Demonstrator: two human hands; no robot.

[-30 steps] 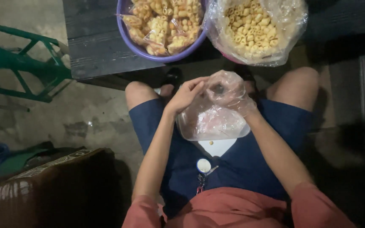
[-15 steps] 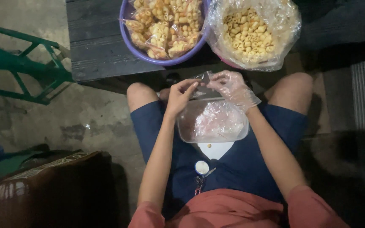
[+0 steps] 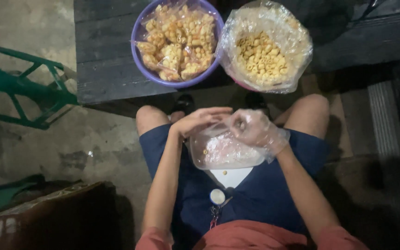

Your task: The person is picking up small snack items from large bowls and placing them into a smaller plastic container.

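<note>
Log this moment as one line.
left hand: bare, over clear tub | right hand: gloved, pinching small plastic bag | purple bowl: packed snack bags | big bag: loose snacks

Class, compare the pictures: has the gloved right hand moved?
Yes. The right hand dropped from above the clear container's far rim to rest over it.

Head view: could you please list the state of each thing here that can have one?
purple basin: on the dark bench, filled with packed snack bags.
big clear bag: open at the top, holding loose ring snacks.
clear tub: on the lap, uncovered, clear plastic inside.
left hand: bare, over the tub.
right hand: in a clear glove, fingers curled over the tub.
</note>
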